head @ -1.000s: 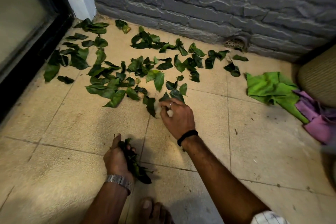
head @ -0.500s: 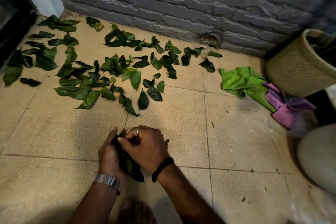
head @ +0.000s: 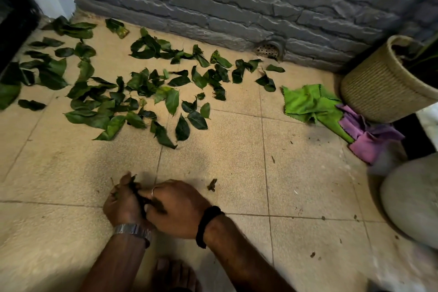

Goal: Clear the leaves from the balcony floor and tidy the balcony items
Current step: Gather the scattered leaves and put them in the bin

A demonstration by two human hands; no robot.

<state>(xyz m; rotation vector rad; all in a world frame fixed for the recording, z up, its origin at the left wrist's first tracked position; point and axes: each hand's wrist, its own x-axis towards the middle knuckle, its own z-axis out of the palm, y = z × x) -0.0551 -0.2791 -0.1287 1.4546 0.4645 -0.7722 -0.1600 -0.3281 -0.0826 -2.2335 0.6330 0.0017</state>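
Note:
Many green leaves [head: 132, 92] lie scattered over the beige tiled floor [head: 232, 161], from the left door frame to the drain. Low in the middle, my left hand [head: 122, 204] grips a dark bunch of leaves [head: 144, 200], mostly hidden between both hands. My right hand [head: 176, 208] meets it from the right, its fingers curled on the same bunch. One small leaf scrap [head: 212, 185] lies on the tile just right of my hands. A green cloth [head: 310, 104] and a purple cloth [head: 367, 133] lie crumpled on the floor at the right.
A grey stone wall [head: 237, 0] with a drain grate [head: 269, 50] closes the far side. A woven basket planter [head: 388, 83] stands at the right, with a pale rounded object [head: 412, 199] below it. A dark door frame [head: 14, 19] runs on the left. My bare foot [head: 175, 272] shows at the bottom.
My right hand came back from the leaf pile with a leaf and joined my left hand at the bunch. The view turned right, showing the basket.

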